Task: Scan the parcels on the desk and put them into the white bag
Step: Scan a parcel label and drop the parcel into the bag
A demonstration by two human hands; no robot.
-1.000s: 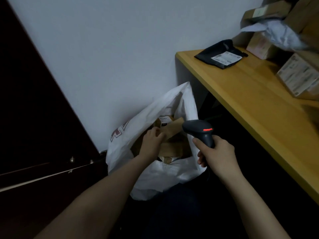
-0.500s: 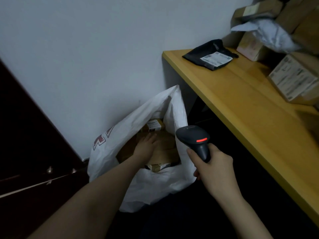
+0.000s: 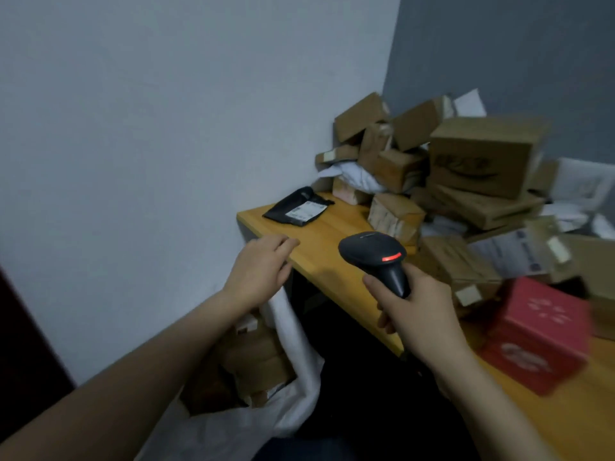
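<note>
- Since the earlier frame, the left hand (image 3: 263, 266) has come up out of the white plastic bag (image 3: 286, 417) and now hovers over the near corner of the yellow wooden bench (image 3: 332, 247); its grip is empty, fingers loosely curled and slightly apart.
- Right hand (image 3: 416, 307): grip pressed around the handle of the black handheld barcode scanner (image 3: 374, 252), whose red indicator is lit and whose head points toward the pile.
- White plastic bag: on the floor below the bench's left end, mouth open, brown cardboard boxes already inside.
- Flat black plastic mailer with a white label (image 3: 298, 207): lies alone on the bench near the wall, ahead of and slightly right of the left hand, label up, long axis slanting from near-left to far-right.
- Heap of brown cardboard parcels (image 3: 449, 181) and a red box (image 3: 535, 337) remain unscanned further right.
- Judgement: the left hand is the nearer to the mailer, so it probably picks next.
</note>
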